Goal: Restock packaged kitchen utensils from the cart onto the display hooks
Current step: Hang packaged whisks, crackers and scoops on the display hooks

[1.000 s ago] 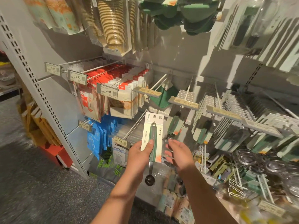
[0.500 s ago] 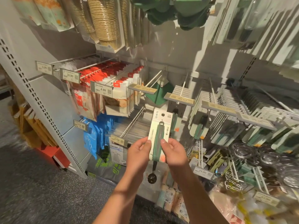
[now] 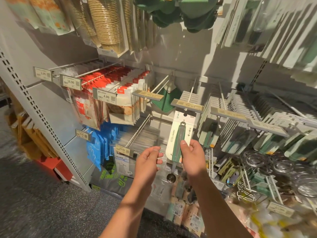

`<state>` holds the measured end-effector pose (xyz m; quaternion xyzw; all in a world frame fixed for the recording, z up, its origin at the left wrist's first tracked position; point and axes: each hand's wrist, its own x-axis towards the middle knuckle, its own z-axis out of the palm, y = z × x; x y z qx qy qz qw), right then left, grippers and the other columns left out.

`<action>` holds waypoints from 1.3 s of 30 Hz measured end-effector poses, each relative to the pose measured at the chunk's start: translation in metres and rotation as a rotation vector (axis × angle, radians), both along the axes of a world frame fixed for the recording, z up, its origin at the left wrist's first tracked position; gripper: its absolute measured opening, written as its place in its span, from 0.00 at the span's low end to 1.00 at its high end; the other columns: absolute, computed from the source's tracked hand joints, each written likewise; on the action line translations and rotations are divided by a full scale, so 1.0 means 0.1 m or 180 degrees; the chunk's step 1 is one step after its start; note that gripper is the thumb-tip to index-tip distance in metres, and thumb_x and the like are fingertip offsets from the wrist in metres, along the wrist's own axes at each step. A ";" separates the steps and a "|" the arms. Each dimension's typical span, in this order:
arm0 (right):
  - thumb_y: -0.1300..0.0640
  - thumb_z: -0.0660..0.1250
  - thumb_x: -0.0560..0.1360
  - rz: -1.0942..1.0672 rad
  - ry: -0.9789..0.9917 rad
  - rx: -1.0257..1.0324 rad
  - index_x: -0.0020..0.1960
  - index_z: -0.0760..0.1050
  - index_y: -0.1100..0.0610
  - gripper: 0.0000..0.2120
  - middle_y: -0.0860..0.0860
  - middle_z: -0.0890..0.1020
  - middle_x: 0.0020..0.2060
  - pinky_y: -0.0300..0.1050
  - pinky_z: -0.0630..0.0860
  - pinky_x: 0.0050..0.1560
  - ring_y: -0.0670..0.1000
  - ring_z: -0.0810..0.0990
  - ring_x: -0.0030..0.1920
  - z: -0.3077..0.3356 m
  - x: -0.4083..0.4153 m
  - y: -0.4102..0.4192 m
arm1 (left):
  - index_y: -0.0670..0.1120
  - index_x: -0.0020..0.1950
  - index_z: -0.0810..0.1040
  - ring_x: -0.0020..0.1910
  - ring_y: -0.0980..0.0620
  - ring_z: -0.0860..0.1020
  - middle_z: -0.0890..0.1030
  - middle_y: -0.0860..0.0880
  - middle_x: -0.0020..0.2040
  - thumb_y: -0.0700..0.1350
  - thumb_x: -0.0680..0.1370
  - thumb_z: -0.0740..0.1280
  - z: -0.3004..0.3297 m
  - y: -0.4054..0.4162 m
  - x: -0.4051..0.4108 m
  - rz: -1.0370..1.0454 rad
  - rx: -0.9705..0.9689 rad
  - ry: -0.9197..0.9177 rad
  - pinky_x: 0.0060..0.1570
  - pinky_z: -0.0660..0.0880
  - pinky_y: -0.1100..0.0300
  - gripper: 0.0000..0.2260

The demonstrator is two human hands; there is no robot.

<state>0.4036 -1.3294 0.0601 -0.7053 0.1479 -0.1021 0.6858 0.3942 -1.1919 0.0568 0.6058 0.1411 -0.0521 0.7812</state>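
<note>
The scoop pack (image 3: 180, 134) my right hand (image 3: 193, 157) pinches has a matt white card back; the handle looks like matt green plastic, and the bowl below is shiny metal. The hook (image 3: 192, 90) above it is a thin white-coated rod, its price tag (image 3: 187, 105) a dull grey plastic strip. The shelf upright (image 3: 39, 114) is smooth grey painted metal with punched holes. The cups (image 3: 108, 21) look like ribbed brown paper in glossy clear wrap. The floor (image 3: 42, 194) is rough, speckled grey.

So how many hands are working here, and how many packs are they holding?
Hands: 2, the left hand and the right hand
Held packaged spoon: 1, pinched by the right hand
Total: 3
</note>
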 end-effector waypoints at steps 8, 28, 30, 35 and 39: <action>0.49 0.63 0.84 -0.0372 0.0205 -0.0215 0.68 0.73 0.60 0.18 0.51 0.77 0.53 0.49 0.72 0.56 0.51 0.75 0.52 0.01 0.26 -0.05 | 0.48 0.56 0.82 0.42 0.52 0.77 0.84 0.47 0.48 0.45 0.85 0.62 0.00 0.07 0.02 0.0026 0.0001 -0.0054 0.42 0.71 0.58 0.09; 0.48 0.69 0.81 -0.0266 0.1090 -0.0172 0.57 0.81 0.60 0.15 0.59 0.84 0.51 0.42 0.71 0.42 0.51 0.79 0.47 -0.15 -0.23 -0.17 | 0.49 0.57 0.80 0.37 0.55 0.76 0.83 0.49 0.48 0.47 0.85 0.62 -0.07 0.01 0.05 -0.1034 0.0778 0.0141 0.38 0.70 0.61 0.08; 0.50 0.69 0.82 -0.0522 0.1106 -0.0098 0.50 0.80 0.68 0.19 0.66 0.80 0.39 0.43 0.71 0.37 0.53 0.75 0.40 -0.20 -0.49 -0.25 | 0.49 0.53 0.79 0.37 0.54 0.75 0.82 0.48 0.47 0.48 0.85 0.62 -0.11 -0.02 -0.01 -0.1338 0.1000 0.0190 0.38 0.69 0.60 0.07; 0.55 0.67 0.82 -0.0931 0.1123 0.0298 0.35 0.72 0.58 0.18 0.56 0.74 0.32 0.42 0.68 0.34 0.54 0.70 0.35 -0.38 -1.35 -0.43 | 0.46 0.49 0.77 0.41 0.50 0.75 0.78 0.44 0.46 0.52 0.80 0.62 -0.25 -0.27 -0.29 -0.2598 0.1666 0.0066 0.38 0.68 0.58 0.11; 0.54 0.70 0.80 -0.1554 0.1154 0.0540 0.48 0.76 0.61 0.10 0.60 0.73 0.42 0.42 0.71 0.33 0.56 0.70 0.41 -0.51 -2.10 -0.54 | 0.41 0.46 0.77 0.37 0.52 0.75 0.77 0.46 0.40 0.41 0.85 0.61 -0.28 -0.62 -0.66 -0.3236 0.1772 -0.0036 0.30 0.71 0.68 0.10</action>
